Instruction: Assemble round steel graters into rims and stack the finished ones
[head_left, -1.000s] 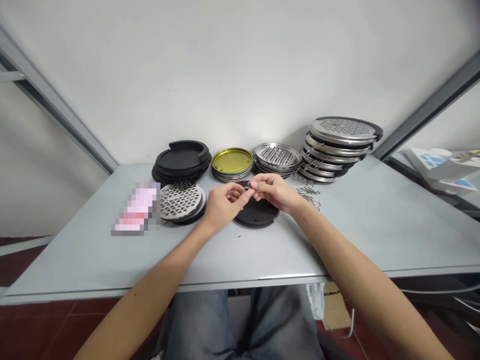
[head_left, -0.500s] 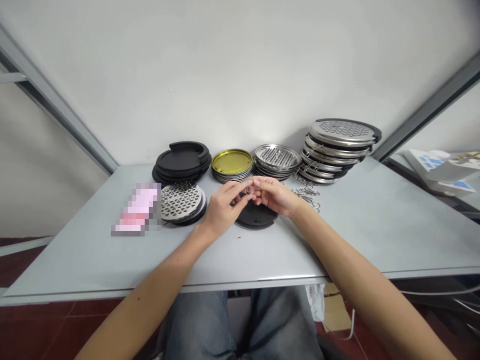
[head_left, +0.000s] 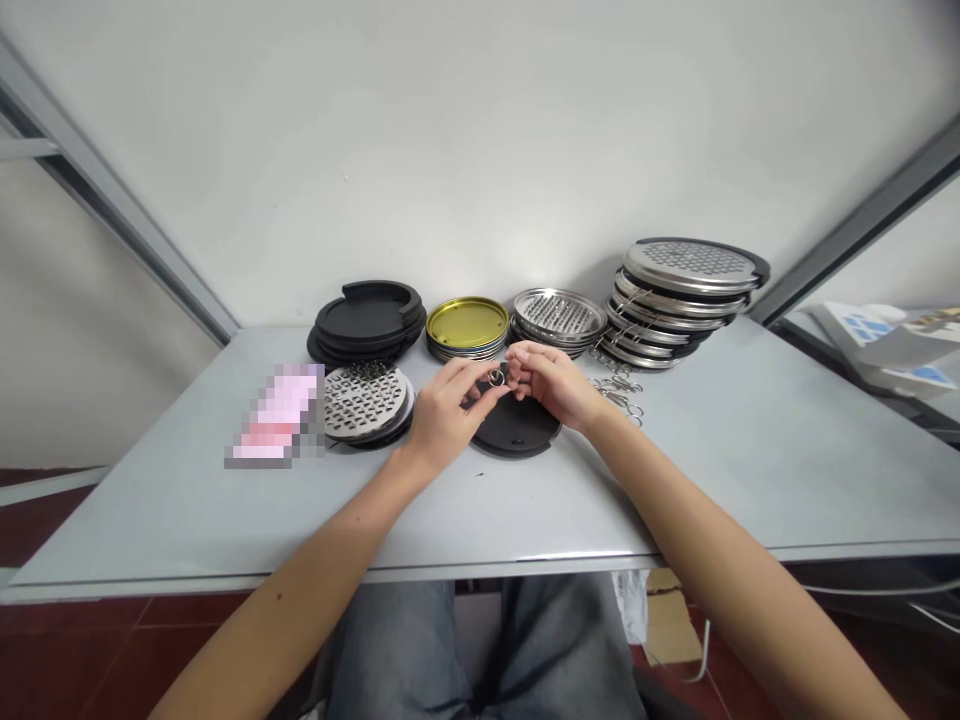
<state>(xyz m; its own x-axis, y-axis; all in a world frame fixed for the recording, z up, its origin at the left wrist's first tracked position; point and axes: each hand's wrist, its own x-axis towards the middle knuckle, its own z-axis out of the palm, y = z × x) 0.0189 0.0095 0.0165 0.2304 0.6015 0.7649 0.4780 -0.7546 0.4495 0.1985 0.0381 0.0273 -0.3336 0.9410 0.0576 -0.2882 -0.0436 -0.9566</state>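
Between the thumb and forefinger of my left hand [head_left: 450, 408] is a small metal ring [head_left: 496, 377], held up above the table. My right hand [head_left: 556, 388] is right beside it, its fingers curled and pinched together; what they grip, if anything, is too small to make out. Under both hands lies a round black disc [head_left: 517, 432] with a raised rim and a small hole near its front edge. My hands partly cover it. To the right of my right hand, loose metal rings and clips [head_left: 619, 385] lie in a small heap.
Along the wall stand stacks of black discs [head_left: 367, 320], yellow-topped metal lids [head_left: 466, 322], metal grater plates [head_left: 559, 315] and a tall pile of assembled black-rimmed graters [head_left: 686, 268]. Left of my hands sit perforated plates [head_left: 365, 405] with dark small parts on top, near a blurred pink item [head_left: 277, 410].
My right hand has drawn slightly up and away from the ring, leaving a small gap. The ring stays in my left fingers, and the view has shifted slightly.
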